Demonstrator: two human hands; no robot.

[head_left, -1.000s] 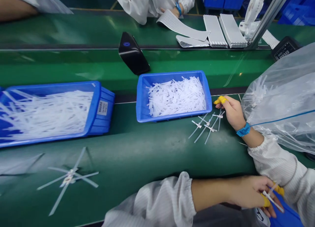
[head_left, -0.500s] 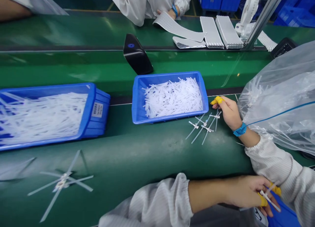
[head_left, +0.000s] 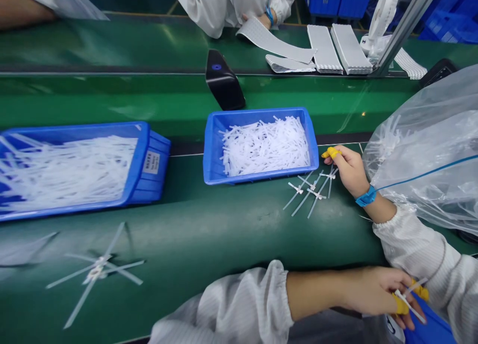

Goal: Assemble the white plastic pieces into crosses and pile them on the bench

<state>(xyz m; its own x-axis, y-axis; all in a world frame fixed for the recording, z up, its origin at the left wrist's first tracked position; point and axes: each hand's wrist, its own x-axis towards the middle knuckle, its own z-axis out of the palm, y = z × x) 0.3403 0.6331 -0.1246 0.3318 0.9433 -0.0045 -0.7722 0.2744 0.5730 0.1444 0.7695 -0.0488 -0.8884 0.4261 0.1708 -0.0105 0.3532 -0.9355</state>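
Left of the box [head_left: 213, 155], the bin [head_left: 149, 188] carries long strips [head_left: 93, 170], heaped high; a knock could spill some. Nearer than the box, far to its left, a star [head_left: 96, 272] lies on the desk [head_left: 224, 234]; a careless sleeve [head_left: 231, 304] could sweep it away. At the near right corner of the box are four crosses [head_left: 318, 196], close together; their thin arms could tangle, I think, if one is pulled. Just right of the box, the right hand [head_left: 348, 169] has thumb and finger brought together; I cannot tell if this grip holds anything. Nearer, right of the box, the left hand [head_left: 381, 294] pinches a tie [head_left: 410, 306] in a closed grip; a loose pinch could drop it. Farther right of the box, the cord [head_left: 429, 176] crosses the bag [head_left: 440, 120] and could snag when the wrist moves.
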